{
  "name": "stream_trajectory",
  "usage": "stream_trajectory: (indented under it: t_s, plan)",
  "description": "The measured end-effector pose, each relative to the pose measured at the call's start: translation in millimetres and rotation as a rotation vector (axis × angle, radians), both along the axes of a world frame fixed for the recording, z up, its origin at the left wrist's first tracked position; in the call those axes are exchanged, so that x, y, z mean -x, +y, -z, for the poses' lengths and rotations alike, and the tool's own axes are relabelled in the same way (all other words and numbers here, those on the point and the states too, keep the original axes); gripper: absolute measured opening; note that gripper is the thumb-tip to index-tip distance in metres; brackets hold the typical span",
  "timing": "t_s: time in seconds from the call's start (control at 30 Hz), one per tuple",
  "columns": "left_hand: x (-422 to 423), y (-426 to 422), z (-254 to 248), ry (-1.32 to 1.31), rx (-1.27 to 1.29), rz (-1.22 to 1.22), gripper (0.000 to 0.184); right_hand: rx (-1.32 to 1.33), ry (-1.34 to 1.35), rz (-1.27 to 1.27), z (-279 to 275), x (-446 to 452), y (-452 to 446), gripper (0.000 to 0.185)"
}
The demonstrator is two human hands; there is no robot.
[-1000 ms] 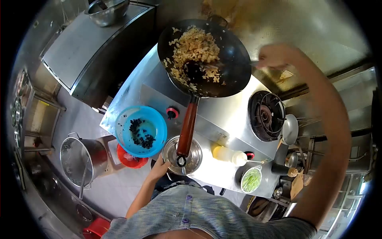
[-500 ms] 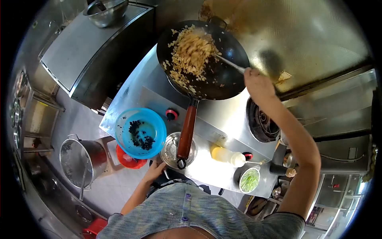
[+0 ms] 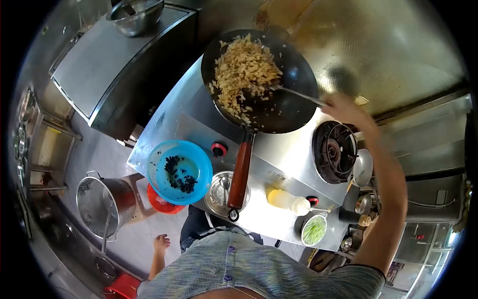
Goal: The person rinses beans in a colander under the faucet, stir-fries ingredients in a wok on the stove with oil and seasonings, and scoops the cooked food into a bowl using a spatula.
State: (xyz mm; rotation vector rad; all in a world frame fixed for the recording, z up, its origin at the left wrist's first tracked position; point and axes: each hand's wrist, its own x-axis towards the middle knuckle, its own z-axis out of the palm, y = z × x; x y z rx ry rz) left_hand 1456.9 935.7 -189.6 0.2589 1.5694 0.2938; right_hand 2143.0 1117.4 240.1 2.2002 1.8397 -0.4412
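Observation:
My right hand (image 3: 343, 108) is closed around the handle of a long metal cooking utensil (image 3: 301, 95). Its far end is buried in light-brown, rice-like food (image 3: 244, 65), so I cannot make out its shape. The food is heaped on the left side of a dark wok (image 3: 294, 112), with loose bits scattered on the bare metal. Toward me points the wok's reddish-brown wooden handle (image 3: 240, 172), which neither hand touches. My left hand (image 3: 161, 242) hangs low beside my body, empty, fingers loosely bent and apart from the counter.
A blue bowl (image 3: 203, 164) with dark bits, a steel bowl (image 3: 215, 197), a yellow squeeze bottle (image 3: 286, 201) and a bowl of chopped greens (image 3: 313, 230) stand along the counter's near edge. Right of the wok is a burner (image 3: 334, 152). A steel pot (image 3: 122, 199) stands lower left.
My left hand has left the steel bowl's edge and dropped down and left. My right hand has moved right and slightly down with the utensil; the food has shifted in the wok.

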Motion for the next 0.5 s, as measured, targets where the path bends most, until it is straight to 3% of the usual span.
stream_trajectory:
  t_s: [0.07,0.13,0.2,0.23,0.33,0.37,0.5]
  plan:
    - [11.7,-27.6,10.0,-0.066,0.017,-0.038,0.02,0.202,-0.078,0.083,-39.1,14.6,-18.6,0.026]
    - [23.1,-45.0,36.1,0.054,-0.222,0.316,0.021,0.095,-0.037,0.066,-10.6,1.0,-14.4,0.028]
    - [9.7,-37.9,34.4,0.055,-0.149,0.244,0.021,-0.112,-0.026,0.123,40.2,-4.3,-2.9,0.033]
    - [4.6,-37.1,33.6,0.061,-0.112,0.2,0.021,-0.037,-0.036,0.172,63.1,-2.6,21.1,0.03]
    - [-4.6,-15.1,17.6,0.096,-0.003,0.083,0.021,-0.26,-0.256,0.031,60.3,30.1,21.0,0.027]
    - [-6.4,-7.8,16.1,0.036,-0.042,0.002,0.021,-0.259,-0.412,-0.008,56.8,36.3,15.7,0.023]
    - [-6.7,6.6,19.6,-0.007,0.003,0.056,0.02,-0.223,-0.706,-0.084,4.0,33.1,-8.2,0.019]
